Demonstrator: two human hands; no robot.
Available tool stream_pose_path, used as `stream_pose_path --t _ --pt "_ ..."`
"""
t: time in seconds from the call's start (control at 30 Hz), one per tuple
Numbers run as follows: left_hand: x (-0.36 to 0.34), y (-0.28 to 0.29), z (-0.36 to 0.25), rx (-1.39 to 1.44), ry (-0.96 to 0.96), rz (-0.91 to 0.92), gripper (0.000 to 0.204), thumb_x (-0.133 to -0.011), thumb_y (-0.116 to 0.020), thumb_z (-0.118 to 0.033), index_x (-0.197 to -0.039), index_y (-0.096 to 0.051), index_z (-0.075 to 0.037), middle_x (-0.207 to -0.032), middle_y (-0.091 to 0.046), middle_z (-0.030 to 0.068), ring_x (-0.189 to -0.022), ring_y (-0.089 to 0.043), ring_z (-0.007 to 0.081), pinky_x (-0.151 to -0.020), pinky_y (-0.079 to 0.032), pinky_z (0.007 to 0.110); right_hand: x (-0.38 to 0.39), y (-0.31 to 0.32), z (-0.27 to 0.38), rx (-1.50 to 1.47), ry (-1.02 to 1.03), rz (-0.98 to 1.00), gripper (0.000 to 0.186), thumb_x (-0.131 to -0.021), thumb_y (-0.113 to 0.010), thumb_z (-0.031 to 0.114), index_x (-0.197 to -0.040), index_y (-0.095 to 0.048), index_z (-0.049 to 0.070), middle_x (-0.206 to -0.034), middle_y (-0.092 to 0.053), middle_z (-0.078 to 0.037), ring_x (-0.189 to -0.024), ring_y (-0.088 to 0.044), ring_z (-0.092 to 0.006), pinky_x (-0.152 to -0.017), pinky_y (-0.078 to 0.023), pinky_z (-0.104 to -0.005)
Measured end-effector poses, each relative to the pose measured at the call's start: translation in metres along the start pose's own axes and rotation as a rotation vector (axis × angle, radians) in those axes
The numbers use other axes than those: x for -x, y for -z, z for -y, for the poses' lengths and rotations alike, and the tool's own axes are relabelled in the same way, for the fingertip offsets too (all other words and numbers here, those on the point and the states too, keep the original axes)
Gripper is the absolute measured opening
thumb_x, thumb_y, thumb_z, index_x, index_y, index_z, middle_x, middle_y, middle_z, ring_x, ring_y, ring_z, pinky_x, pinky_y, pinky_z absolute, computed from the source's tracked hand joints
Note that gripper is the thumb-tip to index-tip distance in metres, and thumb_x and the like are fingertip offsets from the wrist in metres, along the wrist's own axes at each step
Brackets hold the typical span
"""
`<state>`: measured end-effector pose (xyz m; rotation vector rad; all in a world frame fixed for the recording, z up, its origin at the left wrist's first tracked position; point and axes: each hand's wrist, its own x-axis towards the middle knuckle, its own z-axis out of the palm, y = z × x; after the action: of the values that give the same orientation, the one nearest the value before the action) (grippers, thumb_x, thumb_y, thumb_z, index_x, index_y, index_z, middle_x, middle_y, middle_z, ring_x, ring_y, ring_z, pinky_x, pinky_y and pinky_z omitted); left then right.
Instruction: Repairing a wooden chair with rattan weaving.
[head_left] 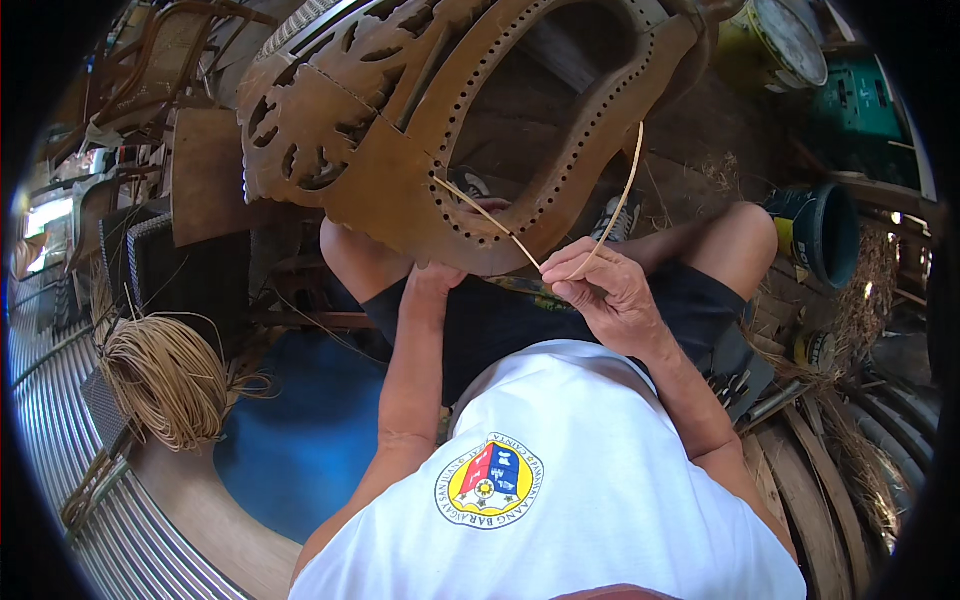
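Observation:
A carved brown wooden chair frame (400,205) rests over my lap, with a row of small holes along the rim of its oval opening. My right hand (605,290) pinches a thin pale cane strand (515,243) just off the frame's near edge. One length of the strand runs taut to the holes on the opening's left side; the other curves up in a loop on the right. My left hand (440,275) reaches beneath the near edge of the frame. Most of its fingers are hidden by the wood; a bit of skin shows through the opening near the strand.
On the left hangs a large coil of cane (165,380), beside a blue round surface (300,430). A dark bucket (825,235), a green crate (855,110) and a yellowish pail (770,45) stand on the right. Curved wooden pieces (800,480) lie at lower right.

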<state>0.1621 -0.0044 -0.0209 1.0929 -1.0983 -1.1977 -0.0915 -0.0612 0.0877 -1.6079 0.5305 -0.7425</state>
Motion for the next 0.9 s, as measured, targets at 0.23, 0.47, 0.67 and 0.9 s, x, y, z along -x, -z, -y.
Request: stream_pose_path --t 0.23,0.47,0.67,0.9 --pt "-0.006 0.025 0.001 -0.008 0.018 0.121 0.043 -0.099 -0.067 -0.027 -0.135 -0.064 -0.005 -0.133 -0.068 0.0148 -0.118 -0.066 0.0209 -0.1 -0.055 0.036 0.005 -0.002 0.001 0.011 -0.045 -0.037 0.008 -0.095 -0.072 0.002 -0.103 -0.073 0.003 -0.106 -0.07 -0.009 -0.088 -0.068 -0.0152 -0.074 -0.055 -0.0262" --pt "-0.01 0.034 0.021 0.528 0.042 0.204 0.047 -0.104 -0.059 -0.036 -0.142 -0.058 -0.007 -0.138 -0.063 0.0231 -0.124 -0.064 0.0302 -0.104 -0.055 0.042 0.007 -0.008 0.003 0.023 0.0 -0.05 0.01 -0.094 -0.072 0.002 -0.105 -0.074 0.004 -0.106 -0.07 -0.009 -0.088 -0.068 -0.0158 -0.074 -0.055 -0.026" --pt "-0.017 0.039 0.016 0.333 0.229 0.118 0.053 -0.105 -0.053 -0.042 -0.138 -0.059 -0.001 -0.132 -0.065 0.0274 -0.119 -0.067 0.0359 -0.103 -0.056 0.047 0.008 -0.005 0.006 0.016 -0.051 -0.047 0.011 -0.094 -0.072 0.001 -0.104 -0.075 0.004 -0.106 -0.071 -0.009 -0.088 -0.069 -0.015 -0.074 -0.055 -0.0258" --pt "-0.022 0.043 0.021 0.463 0.112 0.167 0.063 -0.102 -0.056 -0.049 -0.136 -0.06 0.003 -0.127 -0.068 0.0265 -0.115 -0.068 0.0372 -0.102 -0.056 0.049 0.009 -0.002 0.002 0.025 -0.003 -0.078 0.01 -0.095 -0.072 0.002 -0.104 -0.074 0.003 -0.106 -0.071 -0.009 -0.086 -0.068 -0.0136 -0.072 -0.055 -0.0238"
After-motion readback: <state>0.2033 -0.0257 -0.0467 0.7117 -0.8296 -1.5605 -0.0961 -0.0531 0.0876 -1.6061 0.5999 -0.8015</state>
